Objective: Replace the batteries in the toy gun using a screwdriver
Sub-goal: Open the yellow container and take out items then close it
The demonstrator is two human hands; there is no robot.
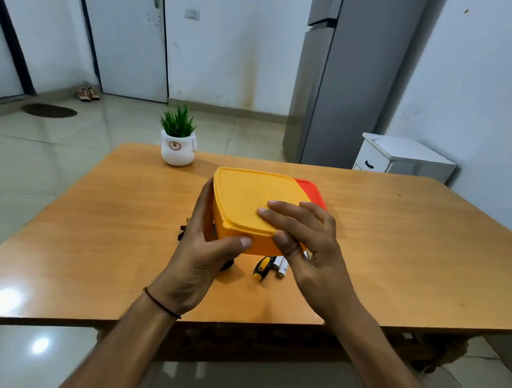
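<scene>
A yellow lidded plastic box (248, 199) is held above the wooden table (395, 247). My left hand (203, 250) grips its left side, thumb on the front wall. My right hand (303, 235) holds the near right corner, fingers flat on the lid and thumb at the lid's edge. Under the box lie a yellow-and-black screwdriver (261, 267) and white batteries (281, 267). A dark object (183, 233), partly hidden by my left hand, may be the toy gun.
An orange-red box (312, 189) sits behind the yellow one. A potted plant in a white pot (178, 147) stands at the table's far edge. A grey fridge (345, 79) and a white cabinet (401, 156) stand beyond the table to the right.
</scene>
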